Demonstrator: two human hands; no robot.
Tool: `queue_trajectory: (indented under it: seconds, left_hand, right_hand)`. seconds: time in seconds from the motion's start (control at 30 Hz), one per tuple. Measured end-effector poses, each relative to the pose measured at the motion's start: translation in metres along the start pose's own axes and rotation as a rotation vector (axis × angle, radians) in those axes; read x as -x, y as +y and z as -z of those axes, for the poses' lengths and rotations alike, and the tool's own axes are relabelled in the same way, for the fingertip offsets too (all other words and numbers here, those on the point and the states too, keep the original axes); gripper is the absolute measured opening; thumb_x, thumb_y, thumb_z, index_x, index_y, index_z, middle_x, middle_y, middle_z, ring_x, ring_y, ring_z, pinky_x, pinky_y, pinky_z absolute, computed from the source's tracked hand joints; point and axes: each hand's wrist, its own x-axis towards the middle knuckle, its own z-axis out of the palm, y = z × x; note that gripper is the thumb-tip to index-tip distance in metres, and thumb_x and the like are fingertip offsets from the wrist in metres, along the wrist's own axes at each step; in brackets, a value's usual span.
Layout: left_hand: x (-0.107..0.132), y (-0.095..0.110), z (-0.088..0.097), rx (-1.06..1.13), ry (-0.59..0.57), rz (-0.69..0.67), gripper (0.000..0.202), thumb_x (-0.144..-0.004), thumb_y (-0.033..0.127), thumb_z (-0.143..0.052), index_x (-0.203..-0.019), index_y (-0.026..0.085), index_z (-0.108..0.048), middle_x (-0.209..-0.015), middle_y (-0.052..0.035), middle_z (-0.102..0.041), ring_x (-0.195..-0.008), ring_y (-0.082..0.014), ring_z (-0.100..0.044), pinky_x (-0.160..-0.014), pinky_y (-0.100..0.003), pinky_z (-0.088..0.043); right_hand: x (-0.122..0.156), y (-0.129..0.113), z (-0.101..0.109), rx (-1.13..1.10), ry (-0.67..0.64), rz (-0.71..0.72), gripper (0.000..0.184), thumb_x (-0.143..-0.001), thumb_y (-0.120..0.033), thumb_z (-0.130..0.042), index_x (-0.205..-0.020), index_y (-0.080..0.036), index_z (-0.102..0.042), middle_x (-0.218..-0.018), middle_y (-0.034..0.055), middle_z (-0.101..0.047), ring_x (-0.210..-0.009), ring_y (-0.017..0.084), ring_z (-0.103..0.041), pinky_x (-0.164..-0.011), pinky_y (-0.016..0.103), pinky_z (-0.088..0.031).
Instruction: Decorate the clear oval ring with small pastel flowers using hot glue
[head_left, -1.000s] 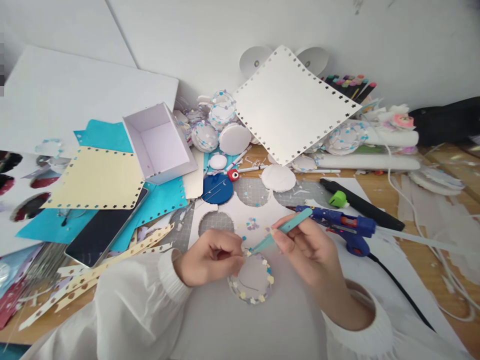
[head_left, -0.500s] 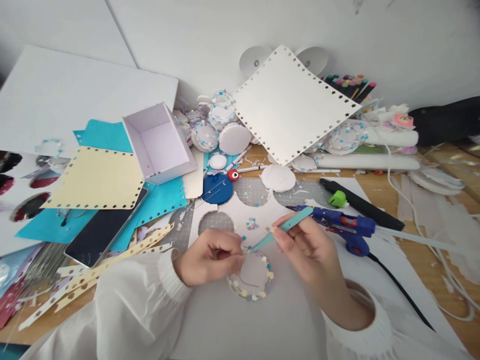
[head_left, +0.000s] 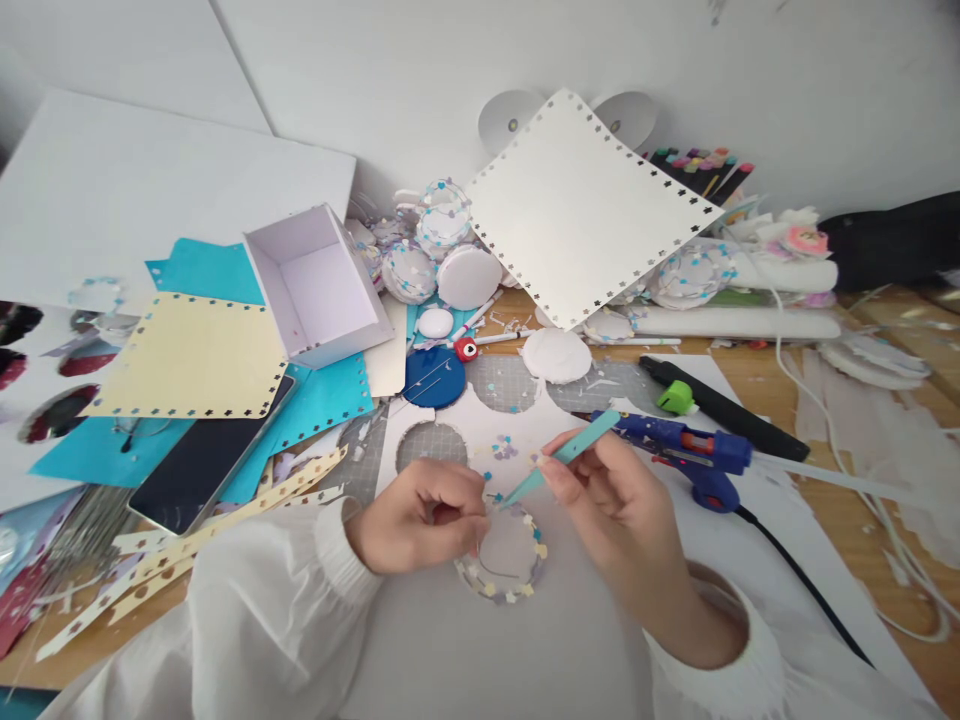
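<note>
A small round white paper disc [head_left: 504, 556] lies on the white sheet in front of me, its rim dotted with tiny cream, blue and lilac paper flowers. My left hand [head_left: 421, 515] is curled, its fingertips pinching the disc's upper left edge. My right hand [head_left: 609, 492] grips teal tweezers [head_left: 564, 456] like a pen. Their tips point down-left at the disc's rim, right beside my left fingertips. White sleeves cover both wrists.
A blue glue gun [head_left: 686, 457] with a black cord lies just right of my right hand. Behind it rests a black tool [head_left: 724, 409]. An open white box [head_left: 319, 285], punched paper sheets [head_left: 581, 207], a phone [head_left: 202, 462] and decorated discs [head_left: 442, 250] crowd the back and left.
The tweezers tilted slightly and their tips shifted a little along the disc's upper rim. My left hand stayed on the disc's edge.
</note>
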Motion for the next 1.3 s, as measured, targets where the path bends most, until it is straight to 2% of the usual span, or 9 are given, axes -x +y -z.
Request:
queue_trajectory:
  seconds: [0.2,0.33,0.47,0.57,0.67,0.77,1.0,1.1,1.3]
  left_hand:
    - [0.0,-0.001,0.0,0.026,0.011,0.019,0.039,-0.085,0.031,-0.057,-0.05,0.014,-0.055,-0.052,-0.0004,-0.044,-0.05,-0.0102,-0.039,-0.046,-0.025,-0.029]
    - [0.0,-0.002,0.002,0.095,0.028,0.013,0.039,-0.085,0.029,-0.058,-0.048,0.014,-0.053,-0.05,-0.0002,-0.044,-0.05,-0.0103,-0.04,-0.047,-0.025,-0.029]
    - [-0.001,-0.001,0.003,0.159,0.03,0.01,0.04,-0.085,0.029,-0.059,-0.048,0.014,-0.053,-0.049,-0.0009,-0.046,-0.05,-0.0105,-0.041,-0.048,-0.025,-0.03]
    - [-0.001,-0.001,0.004,0.175,0.028,0.017,0.039,-0.083,0.026,-0.059,-0.047,0.014,-0.053,-0.049,-0.0005,-0.045,-0.05,-0.0103,-0.041,-0.048,-0.025,-0.029]
    - [0.0,-0.002,0.003,0.167,0.02,0.018,0.036,-0.081,0.022,-0.06,-0.047,0.014,-0.053,-0.049,0.0004,-0.043,-0.049,-0.01,-0.039,-0.047,-0.026,-0.028]
    - [0.0,-0.003,0.003,0.169,0.019,0.012,0.036,-0.08,0.02,-0.059,-0.046,0.014,-0.052,-0.049,0.0003,-0.043,-0.049,-0.0099,-0.039,-0.047,-0.025,-0.028]
    - [-0.001,-0.003,0.002,0.172,0.03,0.005,0.034,-0.079,0.02,-0.059,-0.046,0.014,-0.052,-0.049,0.0001,-0.044,-0.048,-0.0096,-0.039,-0.046,-0.024,-0.028]
    - [-0.002,-0.002,0.002,0.164,0.033,0.008,0.032,-0.077,0.017,-0.058,-0.046,0.015,-0.053,-0.048,0.0002,-0.044,-0.048,-0.0098,-0.04,-0.046,-0.024,-0.029]
    - [-0.001,-0.002,0.002,0.166,0.039,0.02,0.03,-0.076,0.015,-0.057,-0.046,0.015,-0.054,-0.048,-0.0005,-0.045,-0.048,-0.0102,-0.04,-0.045,-0.024,-0.029]
  right_hand:
    - [-0.001,-0.003,0.0,-0.004,0.014,-0.01,0.007,-0.083,-0.028,-0.065,-0.083,-0.022,-0.061,-0.073,0.0016,-0.065,-0.064,0.014,-0.062,-0.056,0.024,-0.054]
    - [-0.003,-0.004,0.005,-0.073,0.059,-0.01,0.005,-0.084,-0.026,-0.064,-0.086,-0.022,-0.062,-0.071,0.0007,-0.062,-0.054,0.011,-0.055,-0.049,0.023,-0.049]
    - [-0.001,-0.002,0.008,-0.17,0.065,-0.013,0.007,-0.086,-0.027,-0.063,-0.091,-0.023,-0.062,-0.078,0.0026,-0.062,-0.059,0.013,-0.056,-0.049,0.026,-0.049]
    - [0.001,-0.002,0.009,-0.202,0.05,0.083,0.009,-0.087,-0.022,-0.06,-0.095,-0.024,-0.063,-0.083,0.0034,-0.065,-0.06,0.014,-0.057,-0.051,0.029,-0.05]
    - [-0.002,-0.004,0.012,-0.236,0.133,0.208,0.013,-0.088,-0.017,-0.058,-0.096,-0.026,-0.064,-0.09,0.0034,-0.064,-0.061,0.014,-0.057,-0.052,0.032,-0.05]
    - [-0.005,-0.006,0.015,-0.241,0.199,0.26,0.014,-0.087,-0.016,-0.059,-0.095,-0.026,-0.064,-0.091,0.0044,-0.064,-0.074,0.018,-0.062,-0.052,0.031,-0.049]
    - [0.0,-0.008,0.012,-0.134,-0.083,0.388,0.028,-0.079,0.0,-0.059,-0.096,-0.022,-0.065,-0.085,0.0026,-0.067,-0.078,0.017,-0.067,-0.066,0.032,-0.056]
    - [0.002,-0.008,0.011,-0.097,-0.112,0.446,0.034,-0.075,0.004,-0.058,-0.097,-0.02,-0.066,-0.084,0.0035,-0.067,-0.077,0.018,-0.067,-0.065,0.032,-0.056]
    - [0.002,-0.007,0.011,-0.098,-0.151,0.429,0.033,-0.074,0.006,-0.058,-0.096,-0.019,-0.065,-0.081,0.003,-0.066,-0.078,0.017,-0.066,-0.066,0.03,-0.054]
